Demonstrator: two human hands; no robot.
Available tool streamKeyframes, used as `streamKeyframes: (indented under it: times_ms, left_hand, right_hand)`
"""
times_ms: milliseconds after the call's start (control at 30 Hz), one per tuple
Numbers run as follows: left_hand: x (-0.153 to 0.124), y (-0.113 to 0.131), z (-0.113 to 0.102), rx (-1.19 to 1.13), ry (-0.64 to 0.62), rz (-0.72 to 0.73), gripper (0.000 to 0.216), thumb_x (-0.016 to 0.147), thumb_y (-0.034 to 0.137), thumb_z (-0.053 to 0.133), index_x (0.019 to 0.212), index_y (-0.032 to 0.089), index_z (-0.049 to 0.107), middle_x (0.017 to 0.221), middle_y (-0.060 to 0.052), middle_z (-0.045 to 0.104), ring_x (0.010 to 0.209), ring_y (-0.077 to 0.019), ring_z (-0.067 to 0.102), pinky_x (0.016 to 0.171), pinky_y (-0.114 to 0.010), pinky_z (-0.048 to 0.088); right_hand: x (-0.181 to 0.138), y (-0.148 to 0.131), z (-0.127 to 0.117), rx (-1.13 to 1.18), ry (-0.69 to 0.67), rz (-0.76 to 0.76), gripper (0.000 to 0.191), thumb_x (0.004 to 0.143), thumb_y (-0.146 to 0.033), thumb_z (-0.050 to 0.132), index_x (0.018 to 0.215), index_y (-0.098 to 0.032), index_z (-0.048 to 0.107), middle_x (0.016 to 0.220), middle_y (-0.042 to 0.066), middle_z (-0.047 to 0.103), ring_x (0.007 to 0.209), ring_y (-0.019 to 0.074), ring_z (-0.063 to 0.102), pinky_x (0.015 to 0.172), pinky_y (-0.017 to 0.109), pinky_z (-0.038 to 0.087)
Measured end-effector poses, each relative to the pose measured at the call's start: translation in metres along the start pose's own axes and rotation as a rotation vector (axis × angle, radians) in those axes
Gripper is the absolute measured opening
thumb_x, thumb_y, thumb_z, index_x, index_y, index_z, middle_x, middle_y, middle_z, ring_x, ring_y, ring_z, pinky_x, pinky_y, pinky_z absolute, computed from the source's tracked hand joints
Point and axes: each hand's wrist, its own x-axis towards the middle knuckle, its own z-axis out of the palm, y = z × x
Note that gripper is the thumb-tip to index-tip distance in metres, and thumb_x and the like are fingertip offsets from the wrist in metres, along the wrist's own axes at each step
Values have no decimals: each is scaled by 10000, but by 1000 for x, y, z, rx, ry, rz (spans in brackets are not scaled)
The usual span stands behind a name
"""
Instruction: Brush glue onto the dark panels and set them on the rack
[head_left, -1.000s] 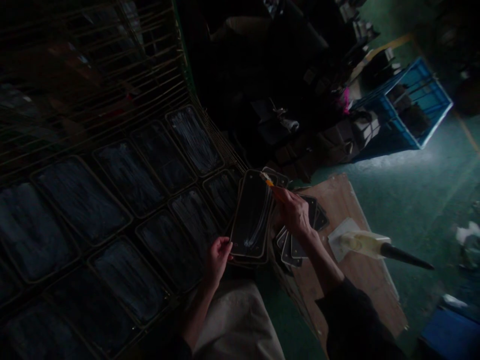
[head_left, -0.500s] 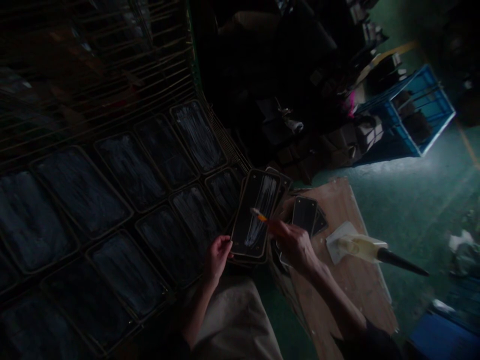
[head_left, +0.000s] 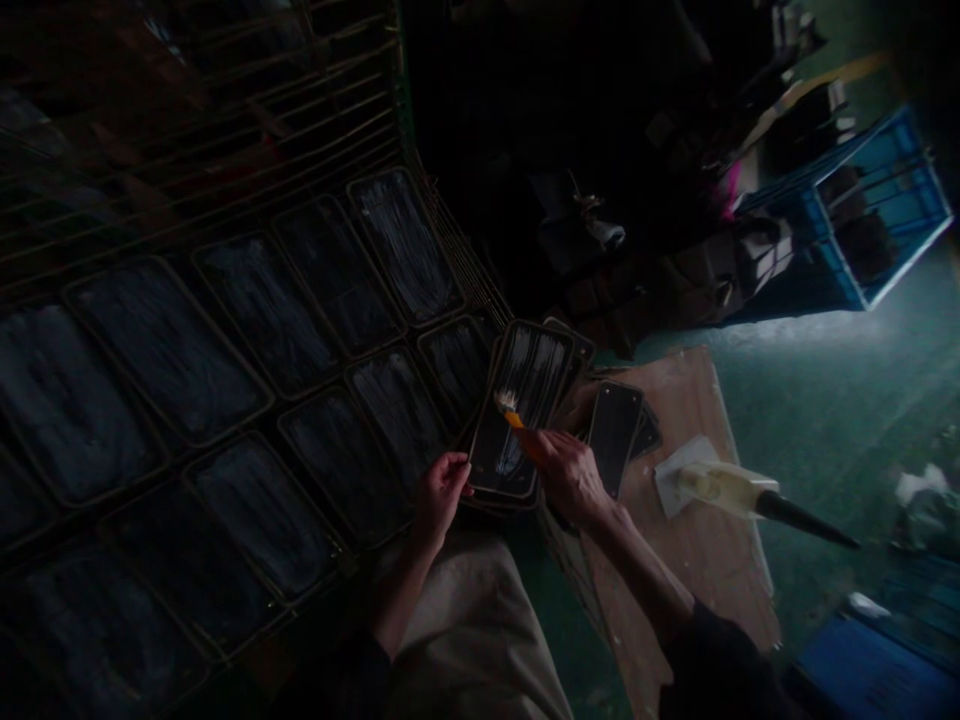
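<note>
My right hand (head_left: 571, 478) is closed round the orange handle of a small brush (head_left: 508, 405), its pale bristles at the left part of a dark rectangular plate (head_left: 534, 375). Whitish streaks run lengthwise over the plate, mostly on its far and right parts; the near left part is darker. My left hand (head_left: 444, 492) pinches the plate's near left corner between thumb and fingers. This plate lies tilted over other similar plates, whose edges show beneath it.
Rows of streaked dark plates (head_left: 259, 515) lie to the left beside a wire rack (head_left: 300, 120). On a wooden board (head_left: 686, 590) at the right stand a pale bottle with a long black nozzle (head_left: 724, 487) and more plates (head_left: 615, 430). A blue crate (head_left: 862, 225) stands farther back.
My right hand has brought the brush to the plate's left side, and white streaks now cover more of its far end. My left hand still holds the corner. The view has shifted slightly.
</note>
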Motion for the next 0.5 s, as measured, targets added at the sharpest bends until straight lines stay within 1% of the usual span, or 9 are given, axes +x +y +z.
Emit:
streamKeyframes:
  times_ms: [133, 233, 300, 367, 433, 500]
  left_hand:
    - [0, -1, -1, 7, -2, -26, 354, 695, 408, 716, 920, 142, 651, 756, -14, 643, 611, -123, 613, 508, -234, 549]
    - [0, -4, -2, -13, -15, 0, 366, 691, 417, 722, 919, 141, 647, 764, -21, 643, 625, -128, 614, 513, -234, 546]
    - [1, -5, -2, -20, -15, 13, 353, 691, 404, 726, 912, 141, 645, 768, -24, 643, 637, -130, 614, 520, -231, 546]
    - [1, -6, -2, -17, -9, 10, 339, 683, 388, 730, 901, 143, 645, 742, -15, 634, 621, -126, 607, 510, -223, 542]
    - [2, -5, -1, 8, 1, -3, 320, 687, 375, 721, 896, 145, 647, 717, -2, 623, 579, -112, 591, 486, -211, 529]
    - [2, -4, 0, 42, 18, -11, 304, 696, 365, 709, 896, 144, 649, 707, 5, 619, 547, -97, 576, 470, -198, 516]
  right_hand:
    - [-42, -31, 20, 98, -90, 3, 270, 1002, -195, 356, 1214, -179, 521, 788, 32, 619, 688, 142, 548, 646, 261, 356]
    - [-61, -44, 24, 176, -111, 52, 245, 998, -196, 377, 1181, -186, 538, 767, 22, 619, 662, 131, 550, 605, 243, 351]
    - [-67, -41, 19, 230, -119, 103, 222, 992, -207, 401, 1153, -198, 554, 776, 17, 631, 669, 127, 570, 596, 232, 365]
    - [-69, -30, 11, 280, -108, 180, 210, 989, -226, 418, 1139, -211, 565, 797, 11, 652, 676, 120, 596, 598, 219, 389]
    - [-67, -15, 1, 292, -44, 269, 218, 989, -247, 423, 1148, -218, 569, 823, 8, 669, 679, 113, 615, 605, 210, 414]
    - [-66, -1, -5, 264, 56, 340, 239, 986, -268, 427, 1177, -220, 562, 861, 16, 681, 702, 117, 630, 628, 216, 438]
